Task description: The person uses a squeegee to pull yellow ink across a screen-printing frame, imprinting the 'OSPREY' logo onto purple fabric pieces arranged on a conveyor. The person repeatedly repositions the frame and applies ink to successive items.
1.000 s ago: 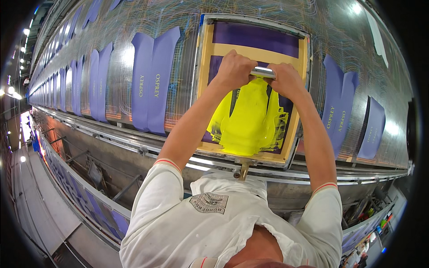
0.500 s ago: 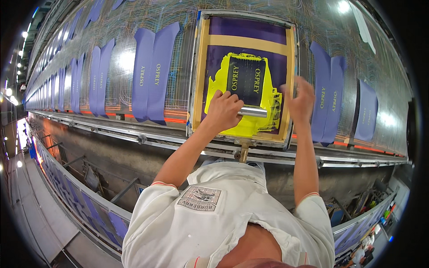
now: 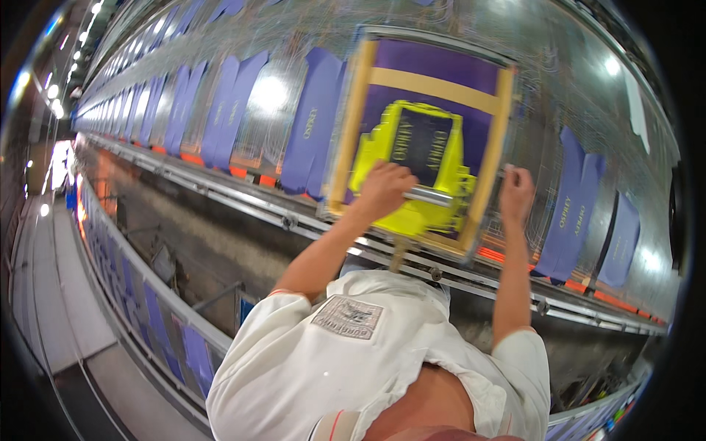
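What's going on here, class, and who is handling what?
A person in a white shirt grips a silver metal bar with the left hand, inside a rectangular frame with yellow borders. Bright yellow paste lies around a dark rectangular panel within it. The right hand is just outside the frame's right side; whether it touches the frame is unclear. Flat purple pieces lie on the shiny grey table to both sides of the frame.

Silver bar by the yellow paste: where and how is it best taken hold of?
Probably take the silver bar by its exposed right end, coming from above and the right. It lies crosswise, the left hand covers its other end, and yellow paste spreads along the near side, so a grip over the top should stay cleaner.
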